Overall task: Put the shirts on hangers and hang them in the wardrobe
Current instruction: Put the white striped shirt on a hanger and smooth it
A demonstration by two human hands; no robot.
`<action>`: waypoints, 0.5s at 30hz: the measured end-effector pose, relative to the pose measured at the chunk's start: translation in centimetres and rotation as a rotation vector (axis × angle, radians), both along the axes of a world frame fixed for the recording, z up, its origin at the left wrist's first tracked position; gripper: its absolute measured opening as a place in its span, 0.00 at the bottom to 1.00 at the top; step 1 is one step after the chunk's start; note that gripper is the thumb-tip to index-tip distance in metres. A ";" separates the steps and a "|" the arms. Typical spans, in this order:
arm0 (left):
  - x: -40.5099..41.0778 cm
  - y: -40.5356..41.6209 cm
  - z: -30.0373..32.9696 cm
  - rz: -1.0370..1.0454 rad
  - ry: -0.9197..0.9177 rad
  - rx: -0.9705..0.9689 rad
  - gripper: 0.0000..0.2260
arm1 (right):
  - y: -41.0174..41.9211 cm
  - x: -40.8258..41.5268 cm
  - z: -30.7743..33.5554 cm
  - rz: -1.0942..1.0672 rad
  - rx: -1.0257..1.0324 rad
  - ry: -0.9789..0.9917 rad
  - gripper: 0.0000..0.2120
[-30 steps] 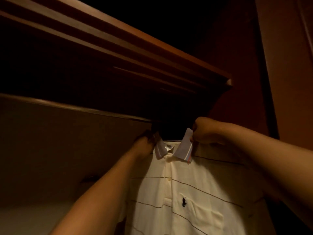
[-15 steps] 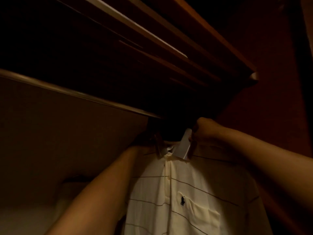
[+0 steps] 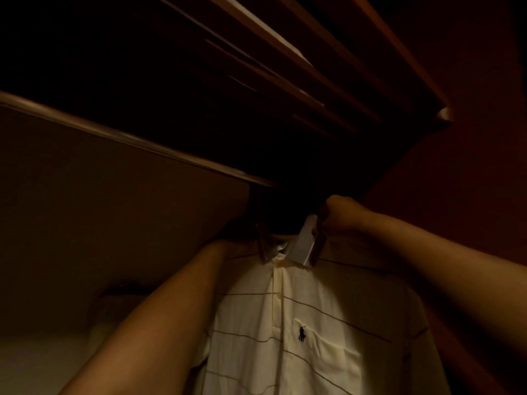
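Dark wardrobe (image 3: pixel 470 172) woodwork looms overhead; beneath it hangs a cream striped shirt (image 3: pixel 285 323). Right hand (image 3: pixel 339 215) fingers pinch its collar; left hand (image 3: pixel 236 226) sits in shadow, grip indiscernible.

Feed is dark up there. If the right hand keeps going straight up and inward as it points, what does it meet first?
Likely the dark underside of the wardrobe top just above the right hand, which pinches the shirt collar. Depth there is too dark to judge.
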State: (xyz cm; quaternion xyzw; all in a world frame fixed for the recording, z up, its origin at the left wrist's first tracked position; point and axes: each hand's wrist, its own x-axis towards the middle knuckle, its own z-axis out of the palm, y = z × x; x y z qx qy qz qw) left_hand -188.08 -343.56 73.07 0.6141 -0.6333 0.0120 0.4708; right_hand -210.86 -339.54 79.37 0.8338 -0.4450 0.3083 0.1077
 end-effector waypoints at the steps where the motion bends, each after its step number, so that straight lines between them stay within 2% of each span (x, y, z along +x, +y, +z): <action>1: -0.4 0.5 0.0 -0.039 0.036 0.017 0.14 | 0.0 0.1 -0.2 -0.001 0.001 0.009 0.14; 5: -0.1 0.5 -0.9 -0.130 0.178 0.013 0.12 | -0.3 0.0 -0.6 -0.016 -0.021 0.034 0.13; 13: -1.4 1.6 -1.3 -0.079 0.030 0.100 0.17 | 0.2 -1.2 -0.4 -0.042 -0.080 -0.007 0.14; 15: -1.7 2.1 -1.2 -0.050 0.039 0.027 0.15 | 0.7 -1.6 -0.8 -0.011 -0.104 -0.028 0.13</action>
